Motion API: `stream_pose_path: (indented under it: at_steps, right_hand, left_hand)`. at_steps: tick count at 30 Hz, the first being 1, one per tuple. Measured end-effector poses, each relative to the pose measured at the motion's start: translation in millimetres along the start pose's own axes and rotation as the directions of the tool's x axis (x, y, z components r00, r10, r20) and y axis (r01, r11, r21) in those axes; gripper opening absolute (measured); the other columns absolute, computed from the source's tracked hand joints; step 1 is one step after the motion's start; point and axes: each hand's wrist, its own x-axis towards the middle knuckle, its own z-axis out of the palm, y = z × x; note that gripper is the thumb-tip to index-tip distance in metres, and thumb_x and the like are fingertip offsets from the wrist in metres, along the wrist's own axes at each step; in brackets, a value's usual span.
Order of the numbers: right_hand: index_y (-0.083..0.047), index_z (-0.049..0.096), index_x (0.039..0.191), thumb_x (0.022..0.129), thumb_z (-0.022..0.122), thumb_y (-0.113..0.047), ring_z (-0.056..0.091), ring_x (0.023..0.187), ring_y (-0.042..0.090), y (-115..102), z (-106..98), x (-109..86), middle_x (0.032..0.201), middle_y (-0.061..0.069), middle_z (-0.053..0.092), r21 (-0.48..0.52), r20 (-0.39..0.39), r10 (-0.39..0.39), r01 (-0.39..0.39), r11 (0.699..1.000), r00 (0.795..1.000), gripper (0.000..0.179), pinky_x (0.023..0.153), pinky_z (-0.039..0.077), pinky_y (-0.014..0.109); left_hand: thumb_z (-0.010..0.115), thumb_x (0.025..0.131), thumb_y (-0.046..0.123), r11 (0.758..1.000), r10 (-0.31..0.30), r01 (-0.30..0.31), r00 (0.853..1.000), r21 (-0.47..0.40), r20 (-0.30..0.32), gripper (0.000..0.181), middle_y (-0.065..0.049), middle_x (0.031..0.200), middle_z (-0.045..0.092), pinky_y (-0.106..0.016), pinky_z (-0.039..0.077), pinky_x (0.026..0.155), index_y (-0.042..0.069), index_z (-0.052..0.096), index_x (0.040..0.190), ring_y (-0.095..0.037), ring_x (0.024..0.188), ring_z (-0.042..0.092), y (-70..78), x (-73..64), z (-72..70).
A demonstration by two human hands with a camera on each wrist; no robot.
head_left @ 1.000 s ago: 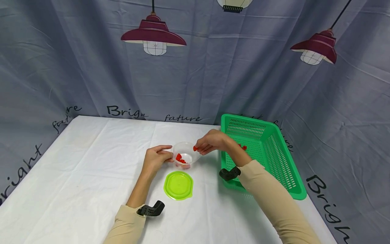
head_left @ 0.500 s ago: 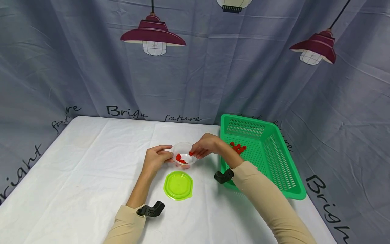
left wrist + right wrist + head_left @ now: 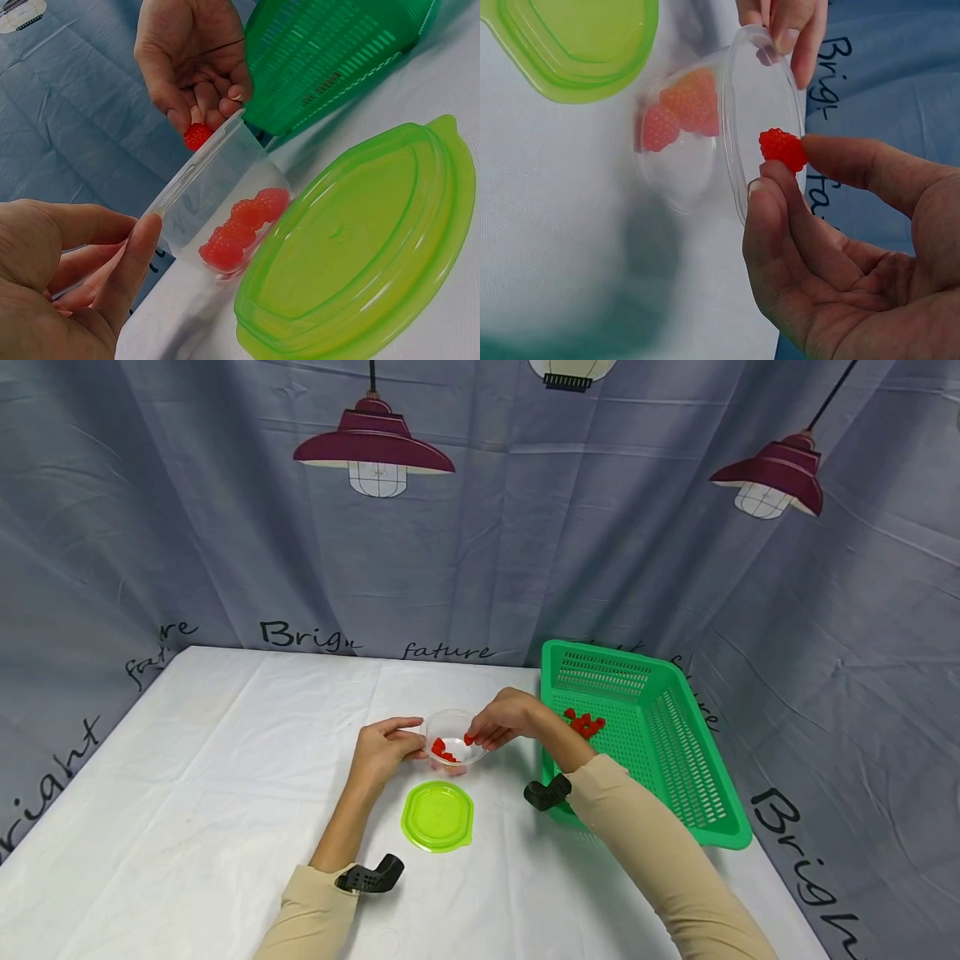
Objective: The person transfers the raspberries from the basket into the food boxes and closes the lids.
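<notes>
One red raspberry (image 3: pixel 782 148) in the right hand (image 3: pixel 504 720), pinched between thumb and fingertips at the mouth of the clear container (image 3: pixel 221 176), by the right side of its rim. In the left hand (image 3: pixel 381 752), the container itself, gripped at the left side of the rim. Low inside it, a small cluster of raspberries (image 3: pixel 246 220), visible through the wall. Flat on the white-covered table (image 3: pixel 225 777), just on the person's side of the container, a bright green lid (image 3: pixel 437 817) with a small tab. To the right, a green slotted basket (image 3: pixel 678 735), with a group of raspberries (image 3: pixel 586 725) towards its left side. At the wrists, black mounts (image 3: pixel 371 875) beside tan sleeves (image 3: pixel 667 868). Behind, a grey-blue curtain (image 3: pixel 465 543), printed with maroon lamps and black lettering.
</notes>
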Motion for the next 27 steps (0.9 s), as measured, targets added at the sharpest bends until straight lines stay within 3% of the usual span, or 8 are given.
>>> stream_pose_path:
  at_steps: [17,27]
  right_hand:
    - [0.003,0.077,0.098,0.091,0.071,-0.012,0.065,0.067,0.015,0.8,-3.3,-0.6,0.076,0.006,0.070,0.009,0.058,-0.002,0.002,1.000,0.998,0.017,0.076,0.063,0.027]
    - [0.004,0.077,0.100,0.088,0.076,-0.008,0.066,0.067,0.016,-2.6,-3.2,0.9,0.077,0.007,0.072,0.046,0.052,0.050,-0.053,0.998,0.997,0.017,0.074,0.063,0.027]
  left_hand:
    - [0.069,0.090,-0.005,1.000,0.004,-0.004,1.000,0.006,0.003,0.035,-0.030,0.104,0.072,-0.029,0.065,0.073,-0.005,0.068,0.125,-0.015,0.066,0.073,-1.8,1.3,-0.2]
    - [0.071,0.090,-0.003,1.000,0.006,-0.006,1.000,0.024,0.001,0.034,-0.027,0.102,0.073,-0.035,0.065,0.079,-0.003,0.069,0.124,-0.015,0.066,0.073,0.7,-1.0,0.0]
